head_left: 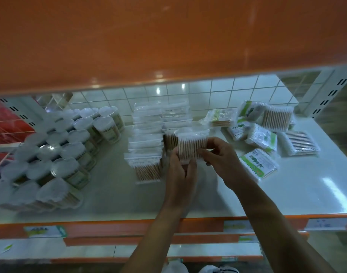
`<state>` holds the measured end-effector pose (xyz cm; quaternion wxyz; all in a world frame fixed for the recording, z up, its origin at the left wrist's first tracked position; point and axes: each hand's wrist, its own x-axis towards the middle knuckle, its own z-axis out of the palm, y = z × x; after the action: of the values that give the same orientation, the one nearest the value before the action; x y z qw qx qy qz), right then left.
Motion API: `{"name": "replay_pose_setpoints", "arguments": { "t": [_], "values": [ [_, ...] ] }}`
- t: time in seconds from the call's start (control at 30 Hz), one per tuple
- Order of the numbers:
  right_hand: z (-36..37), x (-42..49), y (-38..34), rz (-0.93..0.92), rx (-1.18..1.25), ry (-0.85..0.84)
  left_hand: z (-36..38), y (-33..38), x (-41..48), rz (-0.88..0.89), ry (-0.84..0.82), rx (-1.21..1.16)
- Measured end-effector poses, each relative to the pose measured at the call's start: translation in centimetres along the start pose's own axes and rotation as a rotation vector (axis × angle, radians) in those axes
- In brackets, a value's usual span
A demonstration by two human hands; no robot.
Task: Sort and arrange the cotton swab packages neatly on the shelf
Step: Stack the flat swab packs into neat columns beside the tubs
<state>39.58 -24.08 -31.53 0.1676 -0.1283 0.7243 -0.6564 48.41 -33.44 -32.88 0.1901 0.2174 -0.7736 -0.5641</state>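
Hands together: left hand (pixel 181 170) and right hand (pixel 221 159) grip one clear cotton swab package (pixel 191 145) over the white shelf (pixel 129 200), beside a stacked row of packages (pixel 147 138); loose packages (pixel 261 134) lie farther right.

The shelf (pixel 287 194) is pale grey-white, its front edge (pixel 109 225) orange; the upper shelf (pixel 168 36) is glossy orange. White tiles (pixel 208 91) make a grid behind. The middle package (pixel 190 146) is clear over tan sticks with white tips. Packages (pixel 257 166) near the right edge bear green-and-white labels.

Bare shelf (pixel 237 196) between packet row (pixel 147 146) and loose packets (pixel 263 134)
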Motion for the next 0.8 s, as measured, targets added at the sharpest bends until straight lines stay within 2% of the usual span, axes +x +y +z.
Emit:
{"name": "replay_pose_setpoints", "arguments": {
  "t": [0.1, 0.17, 0.37, 0.8],
  "values": [
    [0.8, 0.1, 0.3, -0.006, -0.001, 0.049, -0.2, -0.1, -0.5, -0.019, -0.021, 0.185],
    [1.4, 0.2, 0.8, -0.011, -0.023, 0.087, -0.1, -0.1, -0.9, 0.045, -0.007, 0.299],
    [3.0, 0.5, 1.5, -0.022, -0.163, 0.168, -0.1, 0.2, -2.0, 0.120, 0.005, 0.505],
    [4.2, 0.3, 1.5, -0.085, -0.290, 0.190, -0.2, -0.4, -1.9, 0.119, -0.045, 0.537]
  ]
}}
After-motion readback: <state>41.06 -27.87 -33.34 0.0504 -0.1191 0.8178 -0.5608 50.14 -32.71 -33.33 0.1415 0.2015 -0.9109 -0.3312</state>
